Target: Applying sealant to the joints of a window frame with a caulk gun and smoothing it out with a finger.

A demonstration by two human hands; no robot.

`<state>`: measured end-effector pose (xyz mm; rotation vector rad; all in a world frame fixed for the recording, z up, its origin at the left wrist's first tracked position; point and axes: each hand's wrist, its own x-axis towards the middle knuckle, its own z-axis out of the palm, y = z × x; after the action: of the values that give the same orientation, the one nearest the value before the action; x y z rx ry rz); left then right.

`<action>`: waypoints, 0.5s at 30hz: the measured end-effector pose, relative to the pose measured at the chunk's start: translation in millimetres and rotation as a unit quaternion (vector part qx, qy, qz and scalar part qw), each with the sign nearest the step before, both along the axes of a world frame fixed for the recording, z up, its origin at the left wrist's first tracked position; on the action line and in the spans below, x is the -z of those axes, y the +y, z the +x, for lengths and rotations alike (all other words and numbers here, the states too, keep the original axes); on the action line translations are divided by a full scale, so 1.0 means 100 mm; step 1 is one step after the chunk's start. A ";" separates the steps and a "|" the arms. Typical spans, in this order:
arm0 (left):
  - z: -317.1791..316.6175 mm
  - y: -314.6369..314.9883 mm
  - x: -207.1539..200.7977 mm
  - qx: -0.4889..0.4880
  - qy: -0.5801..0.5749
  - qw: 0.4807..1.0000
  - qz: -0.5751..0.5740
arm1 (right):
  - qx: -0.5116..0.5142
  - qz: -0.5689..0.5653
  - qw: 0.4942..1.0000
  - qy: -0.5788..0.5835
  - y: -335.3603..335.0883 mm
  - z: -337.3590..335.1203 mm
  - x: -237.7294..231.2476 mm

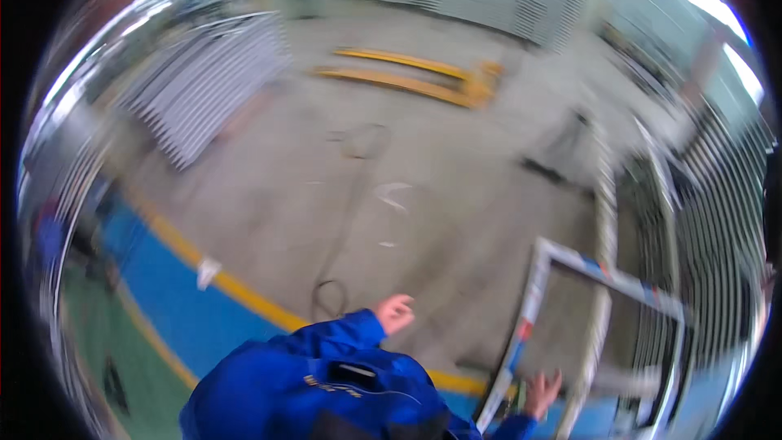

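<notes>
My left hand (394, 314) is held out in front of my blue jacket (301, 387), over the grey floor. Its fingers look loosely apart, with nothing in them, though motion blurs them. Lower right, my right hand (542, 395) has its fingers spread and holds nothing visible. It is nearest to a rectangular metal frame (532, 297) with pale, red and blue patches along its bars. The hand appears within the frame's outline; whether it touches the frame I cannot tell. A long pale bar (595, 342) runs beside that hand, crossing the frame.
A yellow pallet jack (407, 77) stands farther off. Stacked grey panels (212, 81) lean at the left, and metal profiles (709, 220) crowd the right. A dark cable (334, 257) trails over the floor. A yellow line (257, 300) borders a blue walkway (175, 297) with white scrap (208, 272).
</notes>
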<state>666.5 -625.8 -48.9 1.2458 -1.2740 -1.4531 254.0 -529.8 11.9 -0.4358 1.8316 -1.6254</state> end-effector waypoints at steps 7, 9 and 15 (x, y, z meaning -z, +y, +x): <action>-0.97 -1.88 -0.08 0.237 0.032 0.970 0.054 | 0.156 0.114 0.967 0.166 -0.03 -0.35 -0.18; -1.33 -2.35 -0.15 0.266 0.021 0.963 0.037 | 0.210 0.173 0.943 0.191 -0.14 -0.38 -0.28; -2.68 -3.69 -0.51 0.400 0.012 0.914 -0.061 | 0.349 0.153 0.910 0.165 -0.25 -0.39 -0.59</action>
<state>398.8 -994.8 2.4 0.6167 -1.9528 -1.8831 215.3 -554.3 70.6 0.1246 2.6618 -1.7126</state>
